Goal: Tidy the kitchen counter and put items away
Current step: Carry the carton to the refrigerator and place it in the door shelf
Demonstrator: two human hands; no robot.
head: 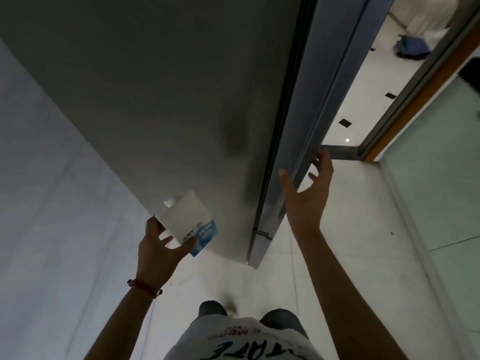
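One carton (188,222) pinched between left hand (155,252) fingers (166,240), thumb

White carton (185,219) with blue panel, grey door (161,100), red bracelet (142,285)

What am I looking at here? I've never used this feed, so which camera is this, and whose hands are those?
There is no machine: this is one camera worn on a person's head, looking down. The left hand holds a white and blue carton by its lower end. The right hand is open and empty, fingers spread, reaching toward the edge of a tall grey door; whether it touches is unclear. Below are the person's shirt and pale floor tiles. No counter shows in this picture.
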